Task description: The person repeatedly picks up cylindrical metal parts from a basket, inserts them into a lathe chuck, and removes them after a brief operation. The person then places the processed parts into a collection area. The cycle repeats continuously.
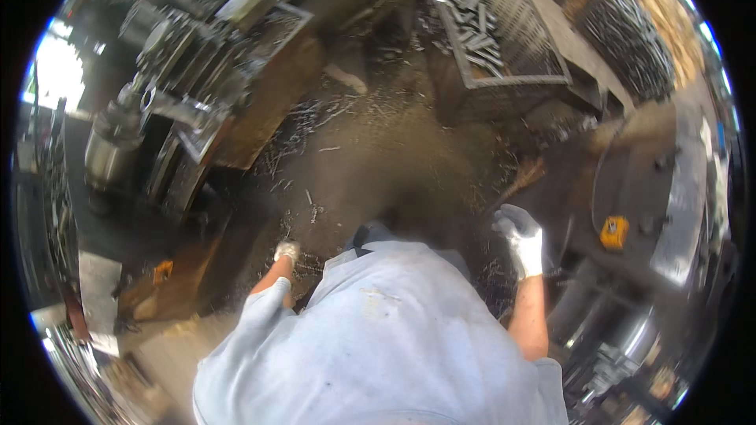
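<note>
My right hand [520, 238] wears a white work glove and is raised at my right side, fingers loosely curled, with nothing visible in it. It hovers over a dark machine surface [630, 189], just below a brown wooden handle [526, 177]. My left hand [286, 251], also gloved, hangs low by my left hip above the dirt floor [370, 157]; my light blue shirt [394, 338] partly hides it, so its fingers are hard to read. Neither hand touches any object.
A grey metal machine [165, 71] on a rusty base stands at the left. A wire crate [543, 55] of metal bars sits at the top, with stacked dark metal parts [630, 39] beside it. Metal shavings [307, 130] litter the floor. A small yellow object [614, 230] lies at the right.
</note>
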The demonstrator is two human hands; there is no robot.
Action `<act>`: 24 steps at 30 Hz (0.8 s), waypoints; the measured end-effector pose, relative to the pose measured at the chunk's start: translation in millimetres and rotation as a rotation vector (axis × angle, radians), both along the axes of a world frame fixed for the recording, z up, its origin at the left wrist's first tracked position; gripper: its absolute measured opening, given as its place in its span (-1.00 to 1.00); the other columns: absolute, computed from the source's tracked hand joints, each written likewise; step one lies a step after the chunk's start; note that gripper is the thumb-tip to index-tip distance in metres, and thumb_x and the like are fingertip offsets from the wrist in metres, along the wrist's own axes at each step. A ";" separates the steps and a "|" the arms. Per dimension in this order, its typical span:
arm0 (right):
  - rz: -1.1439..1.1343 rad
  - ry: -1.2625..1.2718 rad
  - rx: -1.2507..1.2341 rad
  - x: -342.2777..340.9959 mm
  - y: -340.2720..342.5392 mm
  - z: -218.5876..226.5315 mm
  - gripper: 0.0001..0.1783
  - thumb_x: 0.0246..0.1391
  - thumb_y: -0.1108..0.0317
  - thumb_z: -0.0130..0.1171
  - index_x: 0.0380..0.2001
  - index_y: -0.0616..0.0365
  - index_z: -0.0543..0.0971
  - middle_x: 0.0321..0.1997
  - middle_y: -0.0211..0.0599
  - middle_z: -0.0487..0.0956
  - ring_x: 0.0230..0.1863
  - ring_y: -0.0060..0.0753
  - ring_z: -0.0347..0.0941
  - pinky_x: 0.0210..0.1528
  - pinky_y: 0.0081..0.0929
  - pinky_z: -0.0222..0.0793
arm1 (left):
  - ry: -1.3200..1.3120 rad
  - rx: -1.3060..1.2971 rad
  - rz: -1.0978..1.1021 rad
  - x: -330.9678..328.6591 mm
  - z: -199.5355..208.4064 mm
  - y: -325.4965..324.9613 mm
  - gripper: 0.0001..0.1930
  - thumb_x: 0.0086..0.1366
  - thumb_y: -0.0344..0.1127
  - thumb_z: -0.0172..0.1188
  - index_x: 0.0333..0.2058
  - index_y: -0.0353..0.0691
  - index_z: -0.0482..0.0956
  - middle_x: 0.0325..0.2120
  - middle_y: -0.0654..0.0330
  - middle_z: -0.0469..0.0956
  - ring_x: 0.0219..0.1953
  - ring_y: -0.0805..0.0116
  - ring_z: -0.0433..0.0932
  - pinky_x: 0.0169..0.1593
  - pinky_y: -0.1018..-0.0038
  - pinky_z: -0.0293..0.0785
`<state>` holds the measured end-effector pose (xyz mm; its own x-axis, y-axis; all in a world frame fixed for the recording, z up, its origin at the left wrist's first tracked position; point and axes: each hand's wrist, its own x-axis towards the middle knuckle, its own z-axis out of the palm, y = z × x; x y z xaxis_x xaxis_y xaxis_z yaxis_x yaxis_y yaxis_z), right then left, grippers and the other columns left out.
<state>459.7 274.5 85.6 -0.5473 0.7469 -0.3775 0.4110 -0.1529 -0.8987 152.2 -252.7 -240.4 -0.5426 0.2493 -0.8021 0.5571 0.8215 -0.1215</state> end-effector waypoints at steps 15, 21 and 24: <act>0.528 -0.235 0.279 -198.3 144.3 -104.7 -0.70 0.21 0.43 0.36 -0.01 0.31 0.75 -0.20 -0.21 0.80 -0.27 -0.48 0.67 -0.17 -0.46 0.61 | -0.041 0.415 1.209 -26.4 75.3 11.7 -0.39 0.31 0.10 0.24 0.23 -0.12 0.66 0.19 -0.09 0.66 0.25 -0.12 0.63 0.28 0.11 0.54; 0.257 -0.114 0.135 -319.0 238.6 -176.6 -0.73 0.23 0.53 0.28 -0.01 0.30 0.71 -0.29 -0.24 0.73 -0.48 -0.53 0.57 -0.44 -0.47 0.52 | 0.074 0.407 1.136 -79.1 148.3 58.8 -0.44 0.38 0.07 0.19 0.20 -0.14 0.68 0.16 -0.05 0.69 0.24 -0.02 0.64 0.30 0.17 0.53; 0.161 0.105 0.304 -436.6 227.6 -159.3 -0.73 0.27 0.44 0.29 -0.01 0.31 0.72 -0.12 -0.17 0.76 -0.19 -0.35 0.65 -0.05 -0.38 0.57 | 0.175 0.489 1.331 -77.4 173.7 57.4 -0.45 0.38 0.08 0.21 0.19 -0.12 0.69 0.13 -0.04 0.71 0.22 0.01 0.66 0.29 0.19 0.53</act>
